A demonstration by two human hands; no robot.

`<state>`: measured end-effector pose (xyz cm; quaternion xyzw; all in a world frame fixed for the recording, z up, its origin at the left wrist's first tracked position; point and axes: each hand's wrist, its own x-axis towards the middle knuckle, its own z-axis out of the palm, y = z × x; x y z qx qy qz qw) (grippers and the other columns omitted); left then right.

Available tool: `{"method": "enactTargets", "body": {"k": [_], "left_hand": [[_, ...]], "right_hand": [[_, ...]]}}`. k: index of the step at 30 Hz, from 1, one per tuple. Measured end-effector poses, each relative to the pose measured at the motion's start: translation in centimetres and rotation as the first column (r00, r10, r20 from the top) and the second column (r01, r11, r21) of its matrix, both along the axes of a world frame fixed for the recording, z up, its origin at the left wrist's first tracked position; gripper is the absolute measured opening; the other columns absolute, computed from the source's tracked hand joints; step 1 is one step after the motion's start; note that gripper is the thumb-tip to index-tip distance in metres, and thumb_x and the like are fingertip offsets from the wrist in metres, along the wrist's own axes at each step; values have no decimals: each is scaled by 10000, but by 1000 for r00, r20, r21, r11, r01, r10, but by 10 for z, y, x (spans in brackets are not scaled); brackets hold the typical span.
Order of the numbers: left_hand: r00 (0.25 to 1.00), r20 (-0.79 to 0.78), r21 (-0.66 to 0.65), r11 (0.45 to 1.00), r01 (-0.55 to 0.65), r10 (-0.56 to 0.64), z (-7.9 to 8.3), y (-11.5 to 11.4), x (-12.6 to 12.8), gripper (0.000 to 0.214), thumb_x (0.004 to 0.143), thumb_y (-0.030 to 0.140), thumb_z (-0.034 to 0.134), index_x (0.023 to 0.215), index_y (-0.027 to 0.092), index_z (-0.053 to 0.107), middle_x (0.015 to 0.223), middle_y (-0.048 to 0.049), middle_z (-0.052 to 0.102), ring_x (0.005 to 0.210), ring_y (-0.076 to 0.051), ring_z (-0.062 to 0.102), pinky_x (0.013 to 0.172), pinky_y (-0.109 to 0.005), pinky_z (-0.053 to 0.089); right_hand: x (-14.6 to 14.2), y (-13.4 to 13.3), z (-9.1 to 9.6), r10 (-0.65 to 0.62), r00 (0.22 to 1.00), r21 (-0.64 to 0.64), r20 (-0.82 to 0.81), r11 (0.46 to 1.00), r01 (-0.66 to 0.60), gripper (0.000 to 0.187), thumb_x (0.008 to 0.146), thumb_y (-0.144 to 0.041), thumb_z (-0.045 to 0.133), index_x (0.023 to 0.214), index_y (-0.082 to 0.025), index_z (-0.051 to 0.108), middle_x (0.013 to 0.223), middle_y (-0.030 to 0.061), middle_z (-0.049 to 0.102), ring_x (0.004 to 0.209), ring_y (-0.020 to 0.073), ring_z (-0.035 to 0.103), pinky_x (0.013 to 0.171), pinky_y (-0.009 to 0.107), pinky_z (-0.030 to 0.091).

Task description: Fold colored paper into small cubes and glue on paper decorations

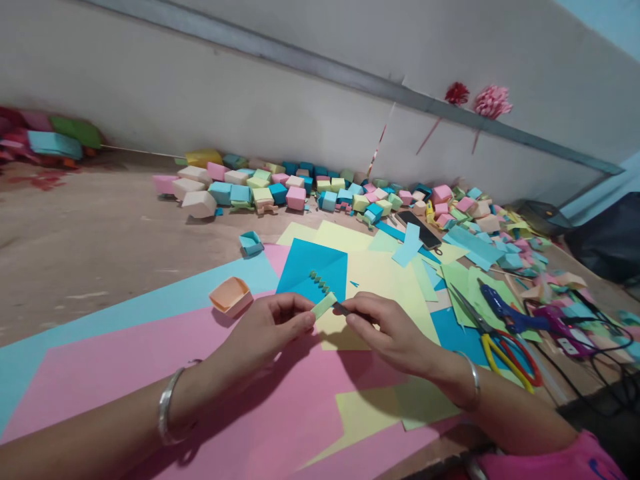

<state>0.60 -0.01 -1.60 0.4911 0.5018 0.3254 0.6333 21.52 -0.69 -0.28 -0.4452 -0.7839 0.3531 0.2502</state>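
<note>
My left hand (273, 327) pinches one end of a small pale green paper strip (325, 304) above the coloured sheets. My right hand (387, 330) is closed on a thin dark tool (343, 309) whose tip meets the other end of the strip. Just beyond the strip, several small green folded bits (319, 281) lie in a row on a blue paper sheet (313, 267). Both wrists wear a silver bangle.
Large pink (150, 380), light blue and yellow (385, 280) sheets cover the wooden table. An orange paper box (231, 295) and a blue paper box (251, 243) stand left. Many paper cubes (295, 190) line the wall. Scissors (505, 350), a blue glue gun (505, 310) and a phone (420, 229) lie right.
</note>
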Motion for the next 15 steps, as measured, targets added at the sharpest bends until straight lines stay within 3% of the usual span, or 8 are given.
{"method": "enactTargets", "body": {"k": [2, 6, 11, 15], "left_hand": [[994, -105, 119, 992, 40, -28, 4, -1, 1, 207, 729, 367, 682, 716, 161, 665, 660, -16, 623, 592, -125, 526, 522, -224, 404], [979, -192, 216, 970, 114, -73, 1, -5, -1, 182, 771, 342, 618, 788, 174, 687, 711, -29, 656, 641, -151, 563, 577, -253, 431], [957, -287, 394, 906, 157, -41, -3, -10, -1, 175, 803, 277, 589, 685, 178, 671, 640, -15, 629, 615, -140, 544, 572, -248, 400], [948, -317, 463, 871, 166, -12, -6, -14, 2, 185, 818, 240, 573, 673, 178, 671, 647, -16, 634, 619, -142, 547, 578, -252, 400]], "right_hand": [[-2, 0, -3, 14, 1000, 3, -18, 1000, -14, 222, 912, -157, 454, 991, -173, 661, 846, 25, 614, 765, 124, 542, 692, 256, 411], [-6, -1, -11, -40, 996, 5, -75, 999, 41, 162, 901, -196, 497, 837, -176, 645, 764, 7, 575, 734, 122, 529, 675, 259, 421], [-9, -6, -24, -162, 932, -317, -324, 947, 55, 182, 931, -268, 458, 879, -172, 603, 727, -4, 603, 642, 102, 592, 617, 244, 499], [-12, -13, -28, -277, 872, -337, -404, 931, 139, 152, 903, -267, 515, 872, -167, 625, 692, -13, 600, 594, 87, 578, 564, 213, 490]]}}
